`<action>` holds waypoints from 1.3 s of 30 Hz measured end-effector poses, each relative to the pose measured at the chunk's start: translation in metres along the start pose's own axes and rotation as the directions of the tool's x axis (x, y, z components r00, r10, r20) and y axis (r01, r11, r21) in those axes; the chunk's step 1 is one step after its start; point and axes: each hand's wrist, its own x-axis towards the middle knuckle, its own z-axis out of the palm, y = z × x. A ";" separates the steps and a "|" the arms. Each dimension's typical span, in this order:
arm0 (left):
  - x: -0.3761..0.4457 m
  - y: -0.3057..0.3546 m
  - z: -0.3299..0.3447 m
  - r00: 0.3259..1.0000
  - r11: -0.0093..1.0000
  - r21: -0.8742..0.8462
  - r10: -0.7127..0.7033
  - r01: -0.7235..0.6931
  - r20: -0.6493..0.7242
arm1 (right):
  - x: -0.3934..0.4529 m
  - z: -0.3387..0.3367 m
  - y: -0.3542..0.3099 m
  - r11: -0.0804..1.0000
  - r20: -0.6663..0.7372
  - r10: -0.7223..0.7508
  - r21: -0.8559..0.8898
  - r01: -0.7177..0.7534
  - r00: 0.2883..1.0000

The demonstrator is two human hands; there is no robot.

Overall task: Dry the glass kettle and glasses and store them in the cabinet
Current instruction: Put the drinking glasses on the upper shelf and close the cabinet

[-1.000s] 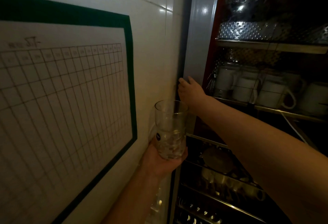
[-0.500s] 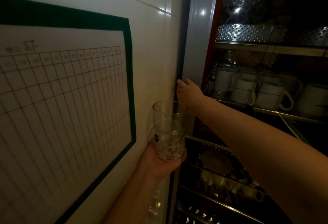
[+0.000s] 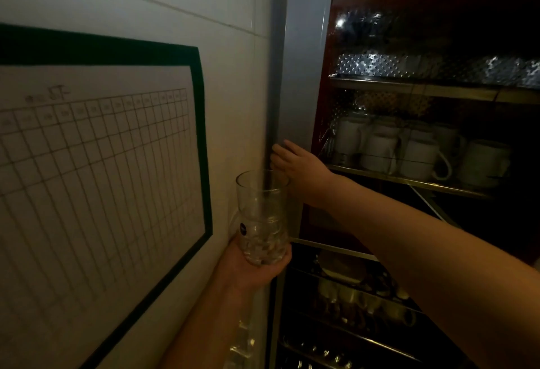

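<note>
Closest in, the left hand [image 3: 257,269] cups the base of 1 clear glass [image 3: 262,216], fingers curled round its faceted bottom, holding it just in front of the cabinet's grey door edge [image 3: 304,82]. The glass stands upright, long axis vertical, open mouth pointing up, a small dark round sticker on its side. Just beyond its rim, the right hand [image 3: 295,161] reaches across with fingers straight and flat against that door edge. Further back, white mugs [image 3: 409,152] crowd a metal shelf [image 3: 409,181] inside the cabinet; off to the left, a green-bordered grid chart [image 3: 96,181] hangs on the tiled wall.
</note>
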 end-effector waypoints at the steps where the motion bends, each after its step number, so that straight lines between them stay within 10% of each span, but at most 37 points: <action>1: 0.000 0.000 0.000 1.000 1.000 0.000 0.001 -0.001 -0.003 | -0.003 0.002 -0.001 1.000 -0.012 -0.002 -0.008 0.002 1.000; 39: -0.063 -0.006 0.003 0.999 0.999 -0.006 0.037 -0.037 0.013 | -0.057 -0.075 0.021 0.979 -0.377 0.128 -0.097 -0.177 0.917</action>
